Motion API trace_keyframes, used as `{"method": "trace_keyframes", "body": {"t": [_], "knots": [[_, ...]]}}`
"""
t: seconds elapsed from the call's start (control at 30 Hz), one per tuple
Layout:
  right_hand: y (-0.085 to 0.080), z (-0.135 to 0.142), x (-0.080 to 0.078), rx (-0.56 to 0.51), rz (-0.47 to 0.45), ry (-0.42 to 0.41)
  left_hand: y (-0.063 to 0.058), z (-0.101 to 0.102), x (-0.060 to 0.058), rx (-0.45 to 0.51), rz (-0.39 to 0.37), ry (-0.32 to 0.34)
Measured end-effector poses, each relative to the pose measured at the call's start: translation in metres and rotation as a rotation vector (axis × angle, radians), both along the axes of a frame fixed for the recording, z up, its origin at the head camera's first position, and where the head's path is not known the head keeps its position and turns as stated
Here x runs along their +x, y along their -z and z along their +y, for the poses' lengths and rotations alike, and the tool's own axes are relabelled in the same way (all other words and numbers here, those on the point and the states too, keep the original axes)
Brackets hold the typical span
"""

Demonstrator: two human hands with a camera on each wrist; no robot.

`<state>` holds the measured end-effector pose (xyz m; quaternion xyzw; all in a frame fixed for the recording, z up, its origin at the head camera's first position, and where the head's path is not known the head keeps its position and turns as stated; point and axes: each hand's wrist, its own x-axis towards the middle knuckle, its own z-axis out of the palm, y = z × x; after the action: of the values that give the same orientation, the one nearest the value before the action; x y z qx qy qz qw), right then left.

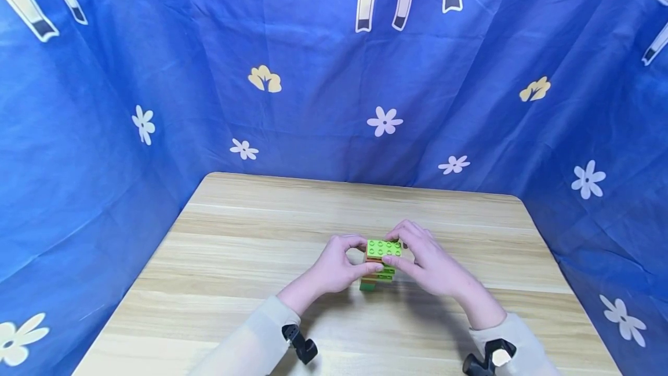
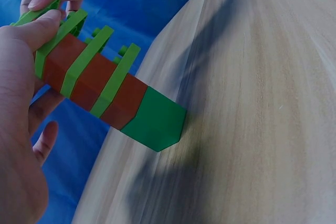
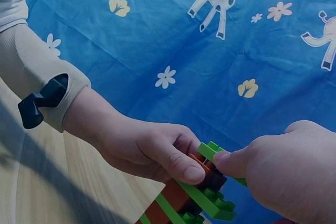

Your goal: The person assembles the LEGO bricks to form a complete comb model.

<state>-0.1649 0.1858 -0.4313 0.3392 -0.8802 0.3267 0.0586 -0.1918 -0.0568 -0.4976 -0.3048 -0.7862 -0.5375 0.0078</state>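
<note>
A stack of toy building bricks (image 2: 102, 77) stands on the table, brown bricks alternating with thin lime-green plates that stick out to one side. At its foot is a dark green brick (image 2: 156, 120). My left hand (image 1: 336, 266) grips the upper part of the stack, thumb on the near side and fingers behind. On top, my right hand (image 1: 433, 260) pinches a lime-green plate with round studs (image 1: 378, 247) between thumb and fingers. In the right wrist view this plate sits slightly tilted over the uppermost brown brick, with a narrow gap showing beneath it.
The wood-grain table (image 1: 250, 237) stretches out around the stack. Blue cloth (image 1: 323, 120) with white flowers and animal figures hangs behind it and on both sides. Each sleeve carries a black wrist mount (image 1: 300, 344).
</note>
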Motion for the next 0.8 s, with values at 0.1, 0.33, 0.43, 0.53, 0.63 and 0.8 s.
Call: {"method": "trace_keyframes", "body": {"t": [0.1, 0.33, 0.43, 0.53, 0.63, 0.8], "knots": [[0.0003, -0.0001, 0.0006, 0.000, -0.004, -0.008, 0.0006, 0.0002, 0.0002, -0.002, -0.002, -0.002], [0.0007, -0.0002, 0.0011, 0.016, -0.020, -0.017, 0.0015, 0.0002, 0.0004, 0.003, 0.019, 0.006], [0.0001, -0.0004, 0.0015, 0.023, -0.025, -0.017, 0.0026, 0.0000, -0.0001, -0.001, 0.028, 0.006], [-0.0007, -0.0003, 0.0019, 0.029, -0.029, -0.018, 0.0033, -0.0004, -0.0001, -0.011, 0.033, 0.001], [-0.0012, 0.0000, 0.0018, 0.042, -0.031, -0.020, 0.0030, -0.0007, 0.0002, -0.025, 0.038, -0.006], [-0.0021, -0.0001, 0.0009, 0.064, -0.033, -0.028, 0.0002, -0.0018, 0.0008, -0.057, 0.042, -0.008]]}}
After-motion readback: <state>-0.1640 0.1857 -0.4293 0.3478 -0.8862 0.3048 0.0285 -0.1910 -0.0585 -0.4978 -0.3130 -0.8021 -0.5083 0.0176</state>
